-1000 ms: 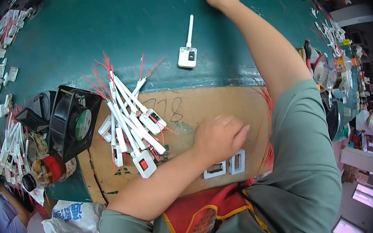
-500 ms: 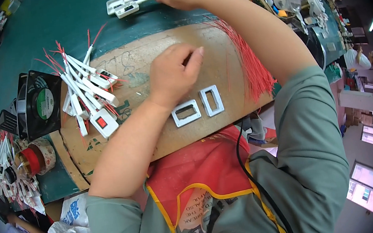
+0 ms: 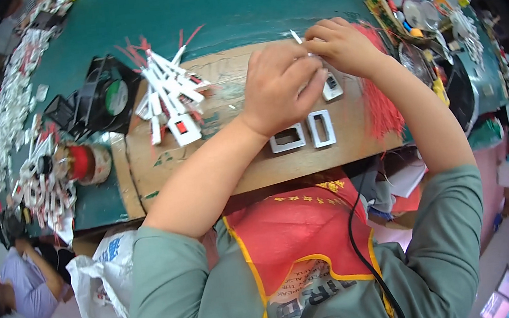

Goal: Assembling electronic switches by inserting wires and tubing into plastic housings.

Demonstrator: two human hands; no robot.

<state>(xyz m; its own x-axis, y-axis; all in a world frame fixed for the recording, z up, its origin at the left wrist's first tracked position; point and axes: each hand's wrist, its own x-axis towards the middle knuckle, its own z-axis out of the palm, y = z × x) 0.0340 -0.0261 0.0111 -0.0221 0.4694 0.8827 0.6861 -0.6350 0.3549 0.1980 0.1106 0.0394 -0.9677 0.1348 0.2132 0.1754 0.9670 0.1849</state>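
My left hand (image 3: 283,85) is raised over the board, its fingers curled and slightly blurred; what they hold, if anything, is hidden. Close beside it, my right hand (image 3: 346,49) pinches a white cabled piece, with fingers bent toward the left hand. A white cable end (image 3: 296,35) pokes up between the two hands. Below the right fingers shows a white switch housing (image 3: 332,87) with a dark opening. Two pale rectangular frames lie under the hands: one on its long side (image 3: 289,146), partly behind my left wrist, the other upright (image 3: 323,138).
Left on the cardboard board (image 3: 256,174) lies a pile of white cabled switches (image 3: 174,99) with red wires. Beyond it stand a black fan (image 3: 110,97) and a tape roll (image 3: 87,163). Red wires (image 3: 382,92) lie right, near tools and clutter (image 3: 408,13). A person (image 3: 31,282) sits lower left.
My right hand has come back from the far table edge with the white cabled pieces, down beside my left hand. The left hand has moved up and right. The view has shifted.
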